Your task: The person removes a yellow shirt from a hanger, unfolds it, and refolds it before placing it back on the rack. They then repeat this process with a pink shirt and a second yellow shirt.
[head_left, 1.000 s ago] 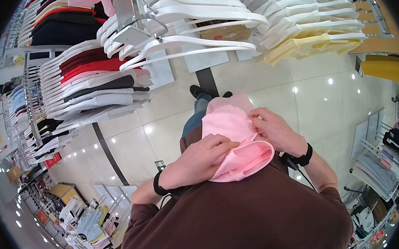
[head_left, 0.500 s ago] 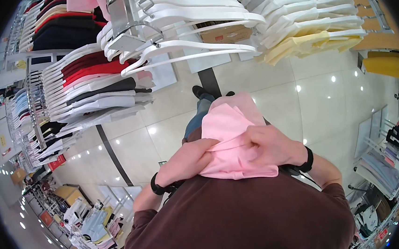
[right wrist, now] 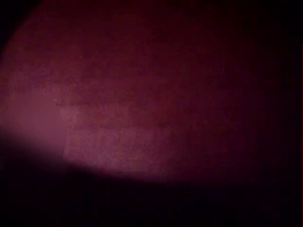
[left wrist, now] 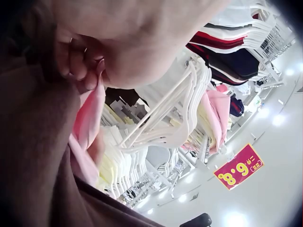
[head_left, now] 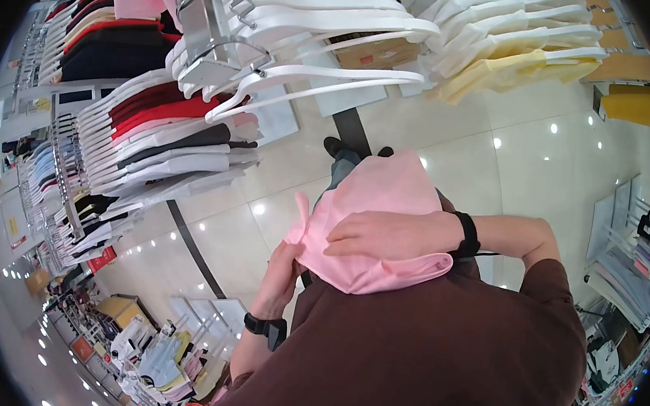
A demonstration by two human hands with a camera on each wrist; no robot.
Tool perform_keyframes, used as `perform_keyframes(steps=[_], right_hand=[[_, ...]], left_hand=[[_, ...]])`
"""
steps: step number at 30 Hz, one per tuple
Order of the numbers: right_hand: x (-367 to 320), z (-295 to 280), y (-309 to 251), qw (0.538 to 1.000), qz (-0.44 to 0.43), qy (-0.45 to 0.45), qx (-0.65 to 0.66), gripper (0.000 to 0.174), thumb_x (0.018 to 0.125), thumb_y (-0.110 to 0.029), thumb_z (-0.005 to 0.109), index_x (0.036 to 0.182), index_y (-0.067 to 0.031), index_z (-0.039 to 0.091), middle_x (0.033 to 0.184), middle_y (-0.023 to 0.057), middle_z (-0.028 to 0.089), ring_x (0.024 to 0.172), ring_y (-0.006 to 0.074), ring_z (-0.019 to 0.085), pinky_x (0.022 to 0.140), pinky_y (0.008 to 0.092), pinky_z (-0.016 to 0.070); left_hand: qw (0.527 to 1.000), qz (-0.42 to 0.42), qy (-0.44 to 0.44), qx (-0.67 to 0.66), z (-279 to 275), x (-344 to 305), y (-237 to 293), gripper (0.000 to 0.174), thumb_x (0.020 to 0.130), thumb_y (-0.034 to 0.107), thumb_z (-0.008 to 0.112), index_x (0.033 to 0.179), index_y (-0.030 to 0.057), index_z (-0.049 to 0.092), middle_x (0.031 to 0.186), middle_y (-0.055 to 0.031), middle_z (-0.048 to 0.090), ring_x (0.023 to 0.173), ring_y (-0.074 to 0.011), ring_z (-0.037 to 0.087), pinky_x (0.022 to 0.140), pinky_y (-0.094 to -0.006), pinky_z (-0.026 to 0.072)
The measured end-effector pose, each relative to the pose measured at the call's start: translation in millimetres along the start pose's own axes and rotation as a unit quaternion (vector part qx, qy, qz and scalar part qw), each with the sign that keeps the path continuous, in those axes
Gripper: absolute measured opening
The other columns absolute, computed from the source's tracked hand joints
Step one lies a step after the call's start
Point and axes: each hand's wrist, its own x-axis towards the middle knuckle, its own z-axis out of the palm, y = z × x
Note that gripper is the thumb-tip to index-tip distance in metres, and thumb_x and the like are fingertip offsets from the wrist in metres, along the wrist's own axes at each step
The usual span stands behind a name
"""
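A soft pink garment (head_left: pixel 388 181) lies bunched and partly folded against the person's front in the head view. At its left edge the left hand (head_left: pixel 279 276) pinches the fabric, and a small flap sticks up above the fingertips. In the left wrist view, curled fingers (left wrist: pixel 83 66) grip a fold of the pink cloth (left wrist: pixel 90 118). Laid across the middle of the garment is the right hand (head_left: pixel 395 235), back up, its fingers fairly straight and pointing left. The right wrist view is dark, filled by dim reddish cloth (right wrist: pixel 132 127).
White hangers (head_left: pixel 319 80) on a metal rack (head_left: pixel 212 41) stand in front. Shirts on hangers (head_left: pixel 171 126) are at the left, yellow and white ones (head_left: pixel 503 72) at the upper right. Tiled floor (head_left: pixel 526 173) lies below. A price sign (left wrist: pixel 238 168) shows in the left wrist view.
The left hand has shifted left and down to the garment's left edge. The right hand has moved left and now lies across the cloth, which is spread wider than before.
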Motion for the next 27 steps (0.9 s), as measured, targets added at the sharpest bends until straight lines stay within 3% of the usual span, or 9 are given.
perform_keyframes(steps=[2,5,7,11,13,16,20,22,27], right_hand=[[0.3,12.4,6.8,0.999,-0.034,0.011,-0.009,0.044,0.103,-0.016,0.05,0.145,-0.0096,0.059,0.12,0.0109,0.059,0.123,0.0293,0.059,0.104,0.0454,0.048],[1.6,8.6,10.5,0.998,-0.034,-0.059,-0.013,0.048,0.104,-0.012,0.048,0.152,-0.0103,0.055,0.129,0.0134,0.057,0.125,0.0329,0.059,0.107,0.0468,0.048],[6.9,1.7,8.3,0.988,0.017,-0.156,-0.014,0.061,0.101,-0.007,0.046,0.163,-0.0109,0.045,0.163,0.0175,0.043,0.147,0.0366,0.048,0.121,0.0463,0.0411],[8.6,-0.1,9.8,0.988,0.022,-0.151,0.001,0.059,0.103,-0.007,0.046,0.162,-0.0112,0.046,0.162,0.0173,0.045,0.145,0.0374,0.049,0.122,0.046,0.0409],[11.4,-10.6,1.1,0.979,0.05,-0.198,0.007,0.057,0.103,-0.009,0.046,0.161,-0.011,0.046,0.162,0.0176,0.045,0.146,0.0379,0.049,0.122,0.0451,0.0407],[9.4,-5.3,5.5,0.984,0.025,-0.177,0.016,0.055,0.104,-0.011,0.046,0.159,-0.0113,0.048,0.162,0.0172,0.046,0.145,0.038,0.049,0.123,0.0452,0.0401],[8.0,-0.7,3.5,0.983,0.044,-0.178,0.015,0.054,0.104,-0.013,0.046,0.158,-0.0122,0.05,0.163,0.0165,0.046,0.145,0.0363,0.05,0.123,0.0463,0.0387],[7.1,1.5,6.5,0.989,0.024,-0.148,0.009,0.053,0.105,-0.013,0.046,0.157,-0.0128,0.051,0.163,0.016,0.047,0.145,0.0347,0.051,0.123,0.0471,0.0378],[6.0,9.2,10.3,0.991,0.015,-0.135,-0.001,0.053,0.104,-0.013,0.049,0.156,-0.013,0.053,0.159,0.0132,0.052,0.143,0.0333,0.054,0.121,0.0473,0.0404]], left_hand=[[1.0,-0.005,0.004,-0.022,3.0,0.9,-1.4,0.046,0.106,0.016,0.062,0.146,-0.0039,0.053,0.131,-0.0084,0.068,0.111,-0.0151,0.069,0.094,-0.0321,0.0574],[0.997,0.037,0.042,-0.043,11.2,4.4,-6.0,0.049,0.105,0.015,0.063,0.148,-0.0045,0.05,0.138,-0.0114,0.066,0.123,-0.0177,0.066,0.101,-0.035,0.0563],[0.995,0.086,0.021,0.035,13.5,3.3,-4.2,0.052,0.105,0.012,0.063,0.152,-0.0032,0.048,0.143,-0.0126,0.064,0.128,-0.0183,0.064,0.104,-0.0355,0.0552],[0.99,0.096,-0.038,0.101,2.0,5.2,-11.2,0.053,0.105,0.011,0.064,0.154,-0.0013,0.046,0.143,-0.0121,0.064,0.127,-0.0179,0.065,0.104,-0.0349,0.0555],[0.999,0.028,-0.01,0.032,-7.1,9.5,-11.3,0.057,0.102,0.009,0.067,0.155,-0.0006,0.046,0.143,-0.011,0.064,0.126,-0.018,0.066,0.104,-0.0343,0.0552],[0.998,-0.009,0.031,-0.059,-6.9,16.9,-8.0,0.059,0.1,0.006,0.067,0.155,-0.0012,0.046,0.142,-0.0101,0.064,0.124,-0.017,0.066,0.102,-0.032,0.0552],[0.999,-0.019,-0.018,0.025,-4.1,12.8,-10.6,0.057,0.101,0.005,0.063,0.155,-0.0003,0.046,0.141,-0.0093,0.065,0.122,-0.0155,0.067,0.099,-0.0299,0.0555],[0.988,0.048,-0.061,0.13,-8.3,11.3,-14.8,0.054,0.102,0.006,0.059,0.154,-0.0003,0.047,0.14,-0.0093,0.065,0.12,-0.0151,0.067,0.098,-0.0299,0.0564],[0.998,-0.008,-0.008,0.054,-27.8,10.7,-27.4,0.05,0.103,0.009,0.058,0.152,0.0002,0.049,0.138,-0.0092,0.066,0.119,-0.017,0.068,0.095,-0.0328,0.0589]])
